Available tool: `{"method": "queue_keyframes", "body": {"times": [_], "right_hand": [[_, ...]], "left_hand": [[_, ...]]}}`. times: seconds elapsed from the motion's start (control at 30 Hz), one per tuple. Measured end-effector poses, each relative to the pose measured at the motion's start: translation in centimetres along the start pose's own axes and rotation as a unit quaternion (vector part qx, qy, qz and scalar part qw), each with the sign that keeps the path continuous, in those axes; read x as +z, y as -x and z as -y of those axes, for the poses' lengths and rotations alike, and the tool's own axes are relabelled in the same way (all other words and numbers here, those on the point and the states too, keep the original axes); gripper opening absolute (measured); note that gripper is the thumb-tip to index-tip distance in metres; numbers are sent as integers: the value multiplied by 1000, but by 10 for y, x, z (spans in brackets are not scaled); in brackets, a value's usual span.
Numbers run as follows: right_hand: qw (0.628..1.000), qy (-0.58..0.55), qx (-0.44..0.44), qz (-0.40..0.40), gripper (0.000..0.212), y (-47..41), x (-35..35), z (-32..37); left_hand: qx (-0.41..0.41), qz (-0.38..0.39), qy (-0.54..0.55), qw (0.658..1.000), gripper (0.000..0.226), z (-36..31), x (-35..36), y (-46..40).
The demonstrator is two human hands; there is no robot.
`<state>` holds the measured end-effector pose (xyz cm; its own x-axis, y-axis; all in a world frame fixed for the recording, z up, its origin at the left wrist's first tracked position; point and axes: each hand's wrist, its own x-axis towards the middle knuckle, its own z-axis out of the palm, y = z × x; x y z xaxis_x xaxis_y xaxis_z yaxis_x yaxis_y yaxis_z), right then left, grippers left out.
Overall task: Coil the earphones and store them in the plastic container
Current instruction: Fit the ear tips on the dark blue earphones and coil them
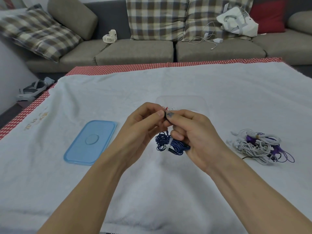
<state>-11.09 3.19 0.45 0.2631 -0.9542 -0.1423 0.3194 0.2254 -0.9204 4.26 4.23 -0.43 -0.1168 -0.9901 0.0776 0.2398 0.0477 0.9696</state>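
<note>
Dark blue earphones [164,143] hang as a loose bundle of cable between my hands above the white cloth. My left hand [143,125] and my right hand [190,132] meet at the top, each pinching a small dark part of the earphones between thumb and fingers. The lower fingers of my right hand curl round the bundle. Behind my hands stands the clear plastic container [199,103], partly hidden, with something red and white inside. Its blue lid [90,142] lies flat to the left.
A tangled pile of white and purple earphones [260,146] lies on the white cloth [152,191] to the right. The table's far edge shows a red checked border [168,65]. Beyond it is a sofa with plaid cushions, a small fan [109,36] and white cables.
</note>
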Motion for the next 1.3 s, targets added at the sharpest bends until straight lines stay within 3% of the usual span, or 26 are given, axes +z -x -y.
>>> {"method": "queue_keyframes", "body": {"times": [0.1, 0.23, 0.33, 0.83, 1.03, 1.3], "right_hand": [[1000, -17, 7, -8, 12, 0, 1, -2], [999, -32, 20, -13, 13, -1, 4, -5], [999, -33, 30, -15, 14, -1, 6, -7], [998, -25, 54, 12, 21, 8, 4, -1], [997, -30, 63, 29, 30, 9, 1, -2], [998, -32, 57, 26, 23, 3, -4, -4]], "left_hand": [[19, -12, -30, 999, 11, 0, -2, 1], [89, -50, -155, 983, 5, -1, -4, 4], [125, -73, -199, 969, 14, 0, -3, 6], [116, -71, -145, 980, 24, 0, 3, 12], [122, -75, -186, 972, 25, 4, 0, 10], [126, -86, -233, 961, 21, 4, 1, 11]]}}
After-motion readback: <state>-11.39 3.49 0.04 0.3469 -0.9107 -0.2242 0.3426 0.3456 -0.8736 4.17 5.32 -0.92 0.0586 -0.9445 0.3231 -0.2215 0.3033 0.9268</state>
